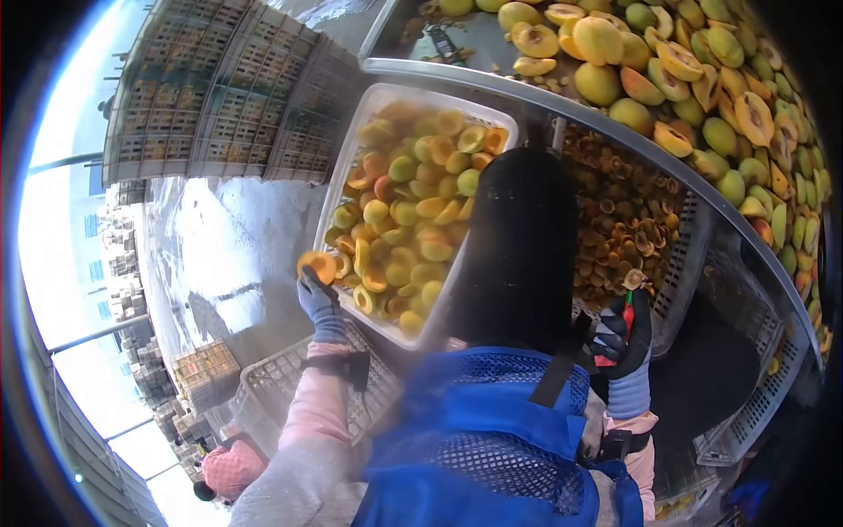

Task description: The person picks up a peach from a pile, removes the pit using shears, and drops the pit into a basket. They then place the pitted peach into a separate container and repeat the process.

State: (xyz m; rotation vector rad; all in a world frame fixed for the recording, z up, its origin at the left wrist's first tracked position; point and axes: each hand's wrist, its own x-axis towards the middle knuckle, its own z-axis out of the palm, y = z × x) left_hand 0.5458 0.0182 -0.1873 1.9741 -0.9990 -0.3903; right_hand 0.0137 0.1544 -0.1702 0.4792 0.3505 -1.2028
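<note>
My left hand [320,307], in a grey-blue glove, is closed on a peach half [317,266] with its hollowed orange side showing. It is at the left edge of a white crate [421,338] filled with peach halves [404,211]. In my right hand [627,338], gloved in black and grey, is a slim red-handled pitting tool [628,318]. A brownish peach pit [635,279] shows at the tool's tip, above a second crate [680,307] of pits and scraps [615,220]. The tool's working end is mostly hidden by the pit.
A metal-edged table [544,95] piled with peaches [729,132] runs across the top right. My dark-clad leg [522,246] lies between the crates. Stacked crates [219,97] stand at upper left, and a pale crate [263,386] is below my left arm. Another person's pink hat [233,468] shows at lower left.
</note>
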